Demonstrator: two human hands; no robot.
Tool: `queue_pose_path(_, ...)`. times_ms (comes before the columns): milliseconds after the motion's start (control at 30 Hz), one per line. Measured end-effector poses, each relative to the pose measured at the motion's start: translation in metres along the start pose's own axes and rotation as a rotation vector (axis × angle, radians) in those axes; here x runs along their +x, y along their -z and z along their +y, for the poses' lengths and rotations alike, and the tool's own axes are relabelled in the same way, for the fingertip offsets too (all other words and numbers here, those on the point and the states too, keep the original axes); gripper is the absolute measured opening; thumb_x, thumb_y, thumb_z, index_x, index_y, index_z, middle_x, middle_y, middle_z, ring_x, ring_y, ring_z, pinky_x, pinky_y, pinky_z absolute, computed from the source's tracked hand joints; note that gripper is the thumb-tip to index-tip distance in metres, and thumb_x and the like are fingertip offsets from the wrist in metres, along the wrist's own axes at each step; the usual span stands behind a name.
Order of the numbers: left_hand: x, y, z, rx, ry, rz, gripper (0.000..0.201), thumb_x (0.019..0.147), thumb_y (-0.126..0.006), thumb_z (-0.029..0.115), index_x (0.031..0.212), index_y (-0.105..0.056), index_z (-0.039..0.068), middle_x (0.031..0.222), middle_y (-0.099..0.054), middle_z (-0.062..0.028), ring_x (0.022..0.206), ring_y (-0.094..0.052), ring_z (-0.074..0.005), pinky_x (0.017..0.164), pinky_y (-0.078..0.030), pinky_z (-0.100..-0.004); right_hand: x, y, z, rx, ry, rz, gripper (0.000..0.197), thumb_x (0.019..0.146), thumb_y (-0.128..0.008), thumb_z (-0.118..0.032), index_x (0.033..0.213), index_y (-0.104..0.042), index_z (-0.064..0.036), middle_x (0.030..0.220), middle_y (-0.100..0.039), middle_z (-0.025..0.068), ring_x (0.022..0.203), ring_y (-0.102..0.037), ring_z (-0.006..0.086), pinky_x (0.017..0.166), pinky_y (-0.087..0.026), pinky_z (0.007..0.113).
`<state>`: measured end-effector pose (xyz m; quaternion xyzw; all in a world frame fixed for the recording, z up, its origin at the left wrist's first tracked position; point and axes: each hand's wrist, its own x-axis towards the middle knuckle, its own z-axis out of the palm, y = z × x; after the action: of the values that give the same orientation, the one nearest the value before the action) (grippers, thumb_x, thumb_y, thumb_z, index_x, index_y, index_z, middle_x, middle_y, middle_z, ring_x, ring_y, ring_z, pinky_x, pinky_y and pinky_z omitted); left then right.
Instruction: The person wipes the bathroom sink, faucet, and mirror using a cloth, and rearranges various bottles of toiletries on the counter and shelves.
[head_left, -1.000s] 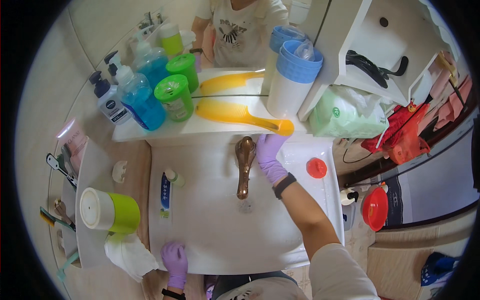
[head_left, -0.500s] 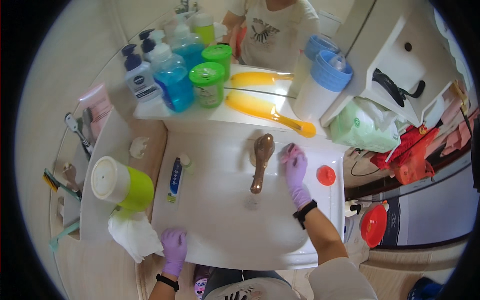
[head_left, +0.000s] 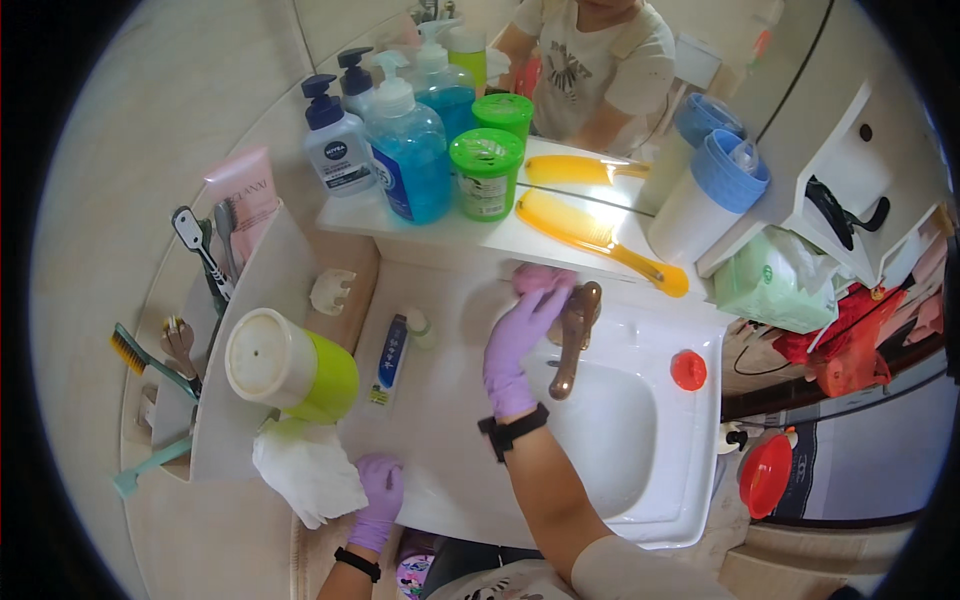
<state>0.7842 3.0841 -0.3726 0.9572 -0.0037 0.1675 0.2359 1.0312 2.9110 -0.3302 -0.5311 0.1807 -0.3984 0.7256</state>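
My right hand [head_left: 520,340], in a purple glove, reaches to the back of the white washbasin [head_left: 690,440], just left of the bronze faucet [head_left: 573,340]. Its fingers press a pink cloth [head_left: 540,278] against the basin's back ledge; part of the cloth is hidden under them. At the near left corner of the basin, my gloved left hand [head_left: 380,485] rests with its fingers curled and no object visible in it. A white towel [head_left: 308,475] lies right beside that hand. A blue toothpaste tube [head_left: 391,355] lies on the basin's left side, next to a small white-capped bottle [head_left: 418,325].
On the shelf stand pump bottles [head_left: 408,160], a green-lidded tub [head_left: 487,172], a yellow comb [head_left: 590,240] and a blue-and-white cup [head_left: 705,190]. A green-and-white canister [head_left: 300,365] lies tilted at left by a toothbrush holder [head_left: 235,370]. A red lid [head_left: 688,370] sits on the right rim.
My right hand has moved with the pink cloth from right of the faucet, passing to its left side. My left hand stays at the basin's near left corner. The view has shifted.
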Motion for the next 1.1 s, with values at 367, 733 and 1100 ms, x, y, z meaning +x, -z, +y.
queue_pose_path(367, 0.005, -0.001, -0.021, 0.017, 0.035, 0.019, 0.004, 0.072, -0.057, 0.007, 0.074, -0.058, 0.01, 0.078, -0.059, -0.0058, 0.085, -0.053, -0.0277, 0.081, -0.039, -0.0405, -0.004, -0.056, 0.044, -0.704, 0.598, -0.309, 0.028, 0.08, -0.054, -0.013, 0.101, -0.048, 0.0027, 0.108, -0.046, 0.0222, 0.099, -0.041, 0.0391, 0.088, -0.028, 0.051)
queue_pose_path(733, 0.008, 0.0, -0.028, -0.062, 0.035, -0.004, 0.01, 0.07, -0.058, 0.006, 0.078, -0.06, 0.013, 0.079, -0.059, -0.0043, 0.084, -0.052, -0.0261, 0.081, -0.037, -0.0395, -0.043, -0.115, 0.033, -0.734, 0.512, -0.225, 0.029, 0.081, -0.048, -0.014, 0.105, -0.049, 0.0021, 0.106, -0.048, 0.026, 0.102, -0.04, 0.042, 0.09, -0.029, 0.048)
queue_pose_path(1100, -0.027, -0.004, -0.059, 0.019, -0.029, -0.008, 0.005, 0.072, -0.056, 0.005, 0.076, -0.057, 0.009, 0.078, -0.057, -0.0077, 0.081, -0.051, -0.0283, 0.081, -0.039, -0.0407, -0.015, -0.04, 0.022, -0.743, 0.567, -0.52, 0.014, 0.076, -0.055, -0.017, 0.088, -0.061, -0.0139, 0.083, -0.059, 0.0064, 0.081, -0.056, 0.0265, 0.07, -0.044, 0.037)
